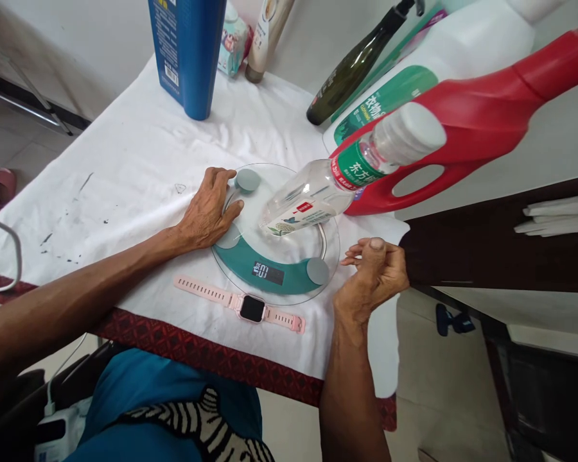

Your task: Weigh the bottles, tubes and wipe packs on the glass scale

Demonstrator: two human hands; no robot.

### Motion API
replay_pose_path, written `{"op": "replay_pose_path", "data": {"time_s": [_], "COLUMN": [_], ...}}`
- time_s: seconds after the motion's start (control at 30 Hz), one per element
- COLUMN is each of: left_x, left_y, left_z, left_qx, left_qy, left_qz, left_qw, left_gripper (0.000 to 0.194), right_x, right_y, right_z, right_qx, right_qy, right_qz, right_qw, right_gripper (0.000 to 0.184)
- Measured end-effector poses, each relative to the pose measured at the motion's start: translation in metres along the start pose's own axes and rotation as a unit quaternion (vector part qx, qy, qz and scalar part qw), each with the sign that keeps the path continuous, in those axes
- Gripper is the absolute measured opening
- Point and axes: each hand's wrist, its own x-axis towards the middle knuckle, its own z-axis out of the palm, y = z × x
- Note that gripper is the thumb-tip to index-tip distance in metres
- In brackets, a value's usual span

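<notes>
A round glass weighing scale (289, 282) with a teal band and grey discs lies on the white cloth. Its small display (268, 273) shows lit digits. On the glass stands a clear plastic bottle (301, 202) with a green label and white cap, seen from above. My left hand (209, 208) rests at the scale's left edge, thumb and fingers apart near a grey disc. To the right of the scale, my right hand (373, 276) is raised with fingers loosely curled and nothing visible in it. A pink-strapped watch (252, 308) lies along the near edge of the scale.
A tall blue bottle (187, 58) stands at the back left. Behind it are a small packet (232, 45) and a beige tube (267, 38). A dark green bottle (356, 64), a white detergent bottle (443, 38) and a red jug (486, 122) crowd the right. A patterned red border edges the table cloth (139, 147).
</notes>
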Motion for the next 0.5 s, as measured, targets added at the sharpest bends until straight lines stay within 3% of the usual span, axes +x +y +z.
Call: {"op": "replay_pose_path", "data": {"time_s": [0.1,0.23,0.37,0.5], "left_x": [0.001,0.001,0.0,-0.003], "left_y": [0.001,0.001,0.004,0.01], "left_z": [0.0,0.001,0.002,0.002], "left_qx": [0.006,0.002,-0.006,-0.021], "left_qy": [-0.005,-0.001,0.015,0.025], "left_qz": [0.001,0.006,-0.001,-0.017], "left_qw": [1.0,1.0,1.0,0.999], "left_gripper": [0.046,0.045,0.046,0.045], "right_x": [0.004,0.014,0.014,0.013], "right_y": [-0.026,-0.061,-0.083,-0.089], "right_z": [0.005,0.024,0.047,0.054], "right_qx": [0.042,0.045,-0.013,-0.056], "right_qy": [-0.086,-0.197,-0.203,-0.189], "right_qz": [-0.038,-0.089,-0.088,-0.073], "right_qw": [0.995,0.975,0.975,0.978], "right_gripper": [0.041,0.064,0.06,0.056]}}
